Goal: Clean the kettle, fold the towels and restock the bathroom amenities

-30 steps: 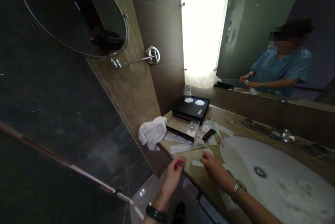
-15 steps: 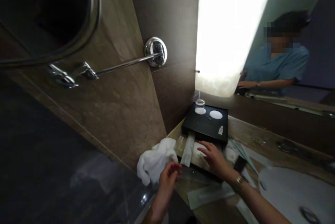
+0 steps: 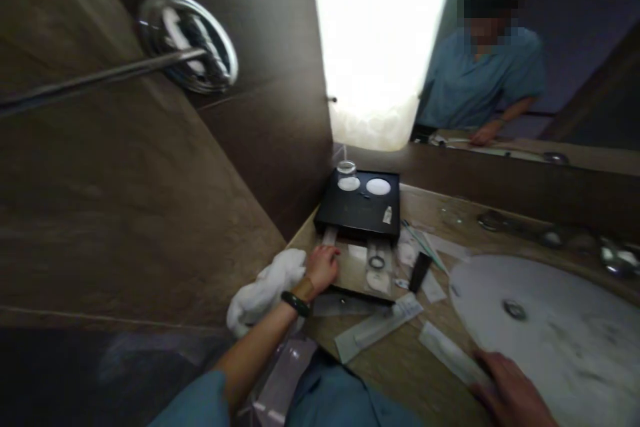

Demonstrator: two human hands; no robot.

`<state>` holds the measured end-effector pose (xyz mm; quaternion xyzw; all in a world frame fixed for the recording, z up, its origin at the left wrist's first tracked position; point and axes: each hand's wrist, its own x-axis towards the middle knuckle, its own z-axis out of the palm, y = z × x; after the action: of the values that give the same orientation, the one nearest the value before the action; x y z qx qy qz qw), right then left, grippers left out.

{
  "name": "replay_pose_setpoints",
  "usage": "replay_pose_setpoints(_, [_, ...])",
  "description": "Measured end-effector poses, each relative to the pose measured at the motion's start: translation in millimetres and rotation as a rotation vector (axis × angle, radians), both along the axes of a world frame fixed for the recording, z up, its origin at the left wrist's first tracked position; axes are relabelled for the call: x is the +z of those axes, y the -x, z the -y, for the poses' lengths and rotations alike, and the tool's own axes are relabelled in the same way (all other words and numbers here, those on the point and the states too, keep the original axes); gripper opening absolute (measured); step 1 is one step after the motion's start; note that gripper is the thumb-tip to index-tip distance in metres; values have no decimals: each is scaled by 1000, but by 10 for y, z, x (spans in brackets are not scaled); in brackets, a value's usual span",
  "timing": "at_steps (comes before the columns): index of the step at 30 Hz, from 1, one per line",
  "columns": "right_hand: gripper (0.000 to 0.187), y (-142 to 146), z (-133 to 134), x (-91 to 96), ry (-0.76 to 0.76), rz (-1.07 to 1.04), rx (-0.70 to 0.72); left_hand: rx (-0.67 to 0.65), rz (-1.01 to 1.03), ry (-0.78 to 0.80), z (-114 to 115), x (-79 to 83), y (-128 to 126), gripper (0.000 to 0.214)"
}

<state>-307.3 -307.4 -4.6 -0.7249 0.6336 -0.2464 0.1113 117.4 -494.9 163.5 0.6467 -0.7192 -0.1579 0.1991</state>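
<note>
My left hand (image 3: 323, 267) reaches over the left side of the pulled-out drawer (image 3: 353, 274) of a black box (image 3: 355, 204). Its fingers are bent together by a pale slim packet (image 3: 330, 236), which the hand partly covers; what is under the fingertips is hidden. On the drawer's right side lies a clear packet (image 3: 378, 270) with a dark ring and a white disc. Beside the basin, my right hand (image 3: 515, 387), somewhat blurred, is closed on the near end of a long white packet (image 3: 450, 350). The packet's far end points toward the drawer.
A crumpled white towel (image 3: 265, 290) lies left of the drawer. Another long packet (image 3: 377, 327) rests in front. A dark slim box (image 3: 420, 272) and a teal stick (image 3: 425, 244) lie to the right, before the basin (image 3: 480, 280). A glass (image 3: 346, 170) stands on the black box.
My left hand has moved forward from beside the towel to the drawer. My right hand has left the drawer for the basin side, on a packet. The view has shifted right and down.
</note>
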Motion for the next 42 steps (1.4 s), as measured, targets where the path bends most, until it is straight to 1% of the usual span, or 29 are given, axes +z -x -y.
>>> replay_pose_setpoints(1, [34,-47,-27,119,-111,25,-27,-29,45,-11,62,-20,17,31])
replay_pose_setpoints(2, [32,-89,-32,251,-189,64,-42,-52,82,-15,115,-28,27,31])
replay_pose_setpoints(3, [31,-121,-21,384,-234,120,-52,-71,111,-19,155,-21,33,32])
replay_pose_setpoints(5, [36,-160,17,628,-262,281,-75,-89,148,-19,150,37,47,33])
replay_pose_setpoints(6, [39,-175,41,739,-264,373,-80,-88,162,-13,84,78,61,34])
replay_pose_setpoints(7, [41,-196,73,847,-261,462,-75,-84,157,-6,-32,116,81,35])
replay_pose_setpoints(8, [41,-227,119,957,-251,541,-59,-78,118,1,-196,142,111,35])
replay_pose_setpoints(9, [38,-274,186,1073,-231,608,-34,-72,60,7,-398,148,150,34])
replay_pose_setpoints(10, [34,-341,276,1195,-196,664,9,-71,-53,6,-623,128,196,34])
replay_pose_setpoints(12, [22,-543,522,1447,-72,755,153,-62,-274,-6,-1074,17,290,31])
replay_pose_setpoints(14, [14,-830,816,1660,81,796,333,0,-372,-54,-1427,-157,343,30])
replay_pose_setpoints(15, [13,-991,961,1731,144,795,412,49,-400,-85,-1547,-247,343,30])
replay_pose_setpoints(17, [17,-1306,1217,1783,213,761,514,159,-440,-116,-1678,-397,292,28])
replay_pose_setpoints(19, [21,-1567,1410,1725,211,711,564,234,-461,-98,-1705,-485,207,29])
replay_pose_setpoints(20, [21,-1671,1484,1672,203,681,580,250,-458,-83,-1698,-509,168,30])
replay_pose_setpoints(22, [18,-1834,1602,1558,200,606,587,246,-447,-74,-1670,-537,125,34])
replay_pose_setpoints(25, [16,-2022,1744,1436,239,496,575,195,-440,-86,-1633,-580,154,38])
replay_pose_setpoints(28, [18,-2181,1883,1374,244,404,568,160,-499,-84,-1614,-622,222,39])
replay_pose_setpoints(31, [22,-2289,1990,1363,230,347,548,169,-575,-90,-1602,-619,227,34])
replay_pose_setpoints(33, [22,-2322,2003,1413,270,341,537,191,-620,-100,-1598,-590,179,32])
replay_pose_setpoints(35, [21,-2330,1943,1518,342,357,546,205,-673,-111,-1599,-543,107,34])
replay_pose_setpoints(37, [21,-2326,1814,1662,399,374,569,220,-718,-108,-1601,-477,37,33])
replay_pose_setpoints(39, [21,-2321,1643,1809,420,384,574,243,-779,-136,-1592,-395,-10,29])
replay_pose_setpoints(42, [21,-2300,1383,1968,384,424,566,257,-928,-197,-1522,-253,-37,33])
